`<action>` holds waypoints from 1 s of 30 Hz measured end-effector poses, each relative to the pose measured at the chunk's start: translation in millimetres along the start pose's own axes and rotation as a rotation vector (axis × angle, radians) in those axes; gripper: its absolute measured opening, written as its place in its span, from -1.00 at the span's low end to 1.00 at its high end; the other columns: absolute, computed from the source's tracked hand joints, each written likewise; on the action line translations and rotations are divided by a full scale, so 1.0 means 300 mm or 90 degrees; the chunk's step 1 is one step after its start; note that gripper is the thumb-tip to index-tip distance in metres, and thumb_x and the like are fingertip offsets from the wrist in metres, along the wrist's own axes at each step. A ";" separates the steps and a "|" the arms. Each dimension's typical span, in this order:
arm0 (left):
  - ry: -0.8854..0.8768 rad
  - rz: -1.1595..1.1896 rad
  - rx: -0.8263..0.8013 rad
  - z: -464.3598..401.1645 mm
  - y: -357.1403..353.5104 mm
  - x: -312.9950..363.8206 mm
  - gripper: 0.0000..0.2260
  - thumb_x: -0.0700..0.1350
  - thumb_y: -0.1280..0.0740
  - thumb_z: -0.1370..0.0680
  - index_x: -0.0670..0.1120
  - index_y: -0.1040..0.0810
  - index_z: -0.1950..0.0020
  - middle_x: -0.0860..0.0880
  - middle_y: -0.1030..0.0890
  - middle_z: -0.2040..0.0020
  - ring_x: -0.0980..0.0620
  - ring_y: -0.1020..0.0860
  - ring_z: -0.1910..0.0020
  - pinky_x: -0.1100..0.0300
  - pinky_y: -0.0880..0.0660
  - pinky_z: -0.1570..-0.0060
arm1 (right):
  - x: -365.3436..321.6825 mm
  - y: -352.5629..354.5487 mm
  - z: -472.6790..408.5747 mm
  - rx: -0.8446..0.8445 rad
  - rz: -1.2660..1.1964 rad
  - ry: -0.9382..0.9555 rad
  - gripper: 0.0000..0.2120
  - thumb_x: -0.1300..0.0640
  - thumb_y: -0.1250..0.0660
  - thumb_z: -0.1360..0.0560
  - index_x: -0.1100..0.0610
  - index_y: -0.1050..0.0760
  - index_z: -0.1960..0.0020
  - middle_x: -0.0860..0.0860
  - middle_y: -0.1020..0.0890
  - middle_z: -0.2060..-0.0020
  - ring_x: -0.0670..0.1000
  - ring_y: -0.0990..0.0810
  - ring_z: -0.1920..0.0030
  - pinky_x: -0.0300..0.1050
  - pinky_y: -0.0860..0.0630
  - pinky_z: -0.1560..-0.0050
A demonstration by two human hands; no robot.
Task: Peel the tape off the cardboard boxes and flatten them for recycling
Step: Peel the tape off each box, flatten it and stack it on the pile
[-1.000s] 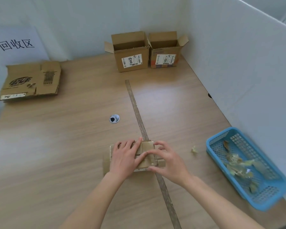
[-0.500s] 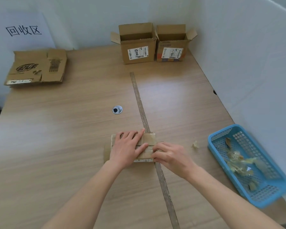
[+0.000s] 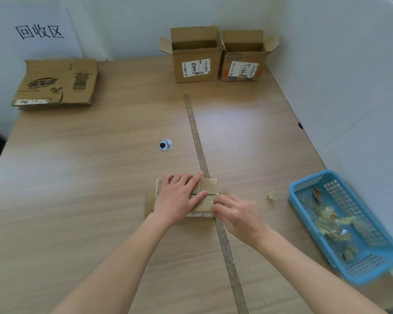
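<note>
**Hands on a small flat box**

A small box (image 3: 208,189) lies flat on the bench (image 3: 100,177), close to the person. Its long side runs left to right, across the strip (image 3: 196,141) that goes down the middle of the bench. The box sits right on that strip.

The left hand (image 3: 179,198) lies spread on top of the box, with straight fingers pressing it down. The right hand (image 3: 236,214) is at the right end of the box. Its fingers are curled, and they seem to pinch a bit of clear tape (image 3: 210,200) there, but it is hard to be sure.

A blue basket (image 3: 304,189) stands on the right side of the bench. It has crumpled bits of tape in it. One scrap (image 3: 271,196) lies on the bench between the box and the basket.

At the far edge stand two open boxes (image 3: 196,55) side by side, touching, flaps up, each with a white label on the front. At the far left lies a flat pile of cardboard (image 3: 57,82).

The bench is light wood with a round hole (image 3: 165,145) in it. White walls stand behind and to the right. A white sign (image 3: 39,32) with black writing hangs above the pile.
</note>
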State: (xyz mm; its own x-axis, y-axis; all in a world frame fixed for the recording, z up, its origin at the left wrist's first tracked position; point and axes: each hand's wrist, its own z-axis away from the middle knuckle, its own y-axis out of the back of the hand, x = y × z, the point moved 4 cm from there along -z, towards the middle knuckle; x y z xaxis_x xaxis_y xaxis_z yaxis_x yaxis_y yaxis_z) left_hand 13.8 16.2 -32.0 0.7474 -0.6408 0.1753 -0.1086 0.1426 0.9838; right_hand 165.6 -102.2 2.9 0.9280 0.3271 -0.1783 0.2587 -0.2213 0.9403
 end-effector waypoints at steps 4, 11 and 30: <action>0.000 0.002 0.001 -0.001 0.000 -0.001 -0.35 0.37 0.17 -0.60 0.14 -0.23 -0.60 0.12 -0.49 -0.33 0.06 -0.40 -0.33 0.02 -0.19 -0.40 | -0.026 -0.021 -0.001 -0.003 0.018 -0.031 -0.90 0.20 -0.31 -0.57 0.03 -0.51 0.09 -0.14 -0.56 0.08 -0.09 -0.55 0.16 -0.18 -0.27 0.57; -0.008 0.018 0.005 -0.008 0.002 -0.004 -0.37 0.39 0.13 -0.60 0.16 -0.26 -0.58 0.15 -0.50 -0.31 0.08 -0.40 -0.34 0.03 -0.19 -0.39 | 0.002 -0.028 -0.014 -0.063 -0.127 -0.044 -0.89 0.29 -0.36 -0.52 0.12 -0.48 0.07 -0.07 -0.51 0.04 -0.02 -0.52 0.09 -0.05 -0.52 0.38; -0.005 0.038 0.032 -0.006 -0.008 -0.006 -0.41 0.38 0.09 -0.61 0.15 -0.31 -0.54 0.12 -0.52 -0.27 0.06 -0.41 -0.29 0.02 -0.20 -0.38 | -0.044 0.000 -0.037 -0.110 0.096 0.040 -0.78 0.30 -0.53 -0.37 0.10 -0.53 0.13 -0.04 -0.52 0.18 -0.02 -0.52 0.23 -0.15 -0.30 0.61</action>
State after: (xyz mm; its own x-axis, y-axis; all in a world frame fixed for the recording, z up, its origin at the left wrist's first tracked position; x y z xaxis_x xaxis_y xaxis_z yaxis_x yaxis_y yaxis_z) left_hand 13.9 18.4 -34.9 0.7336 -0.6378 0.2346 -0.1867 0.1427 0.9720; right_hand 150.4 -96.2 8.6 0.9329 0.3597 -0.0181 0.0633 -0.1141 0.9915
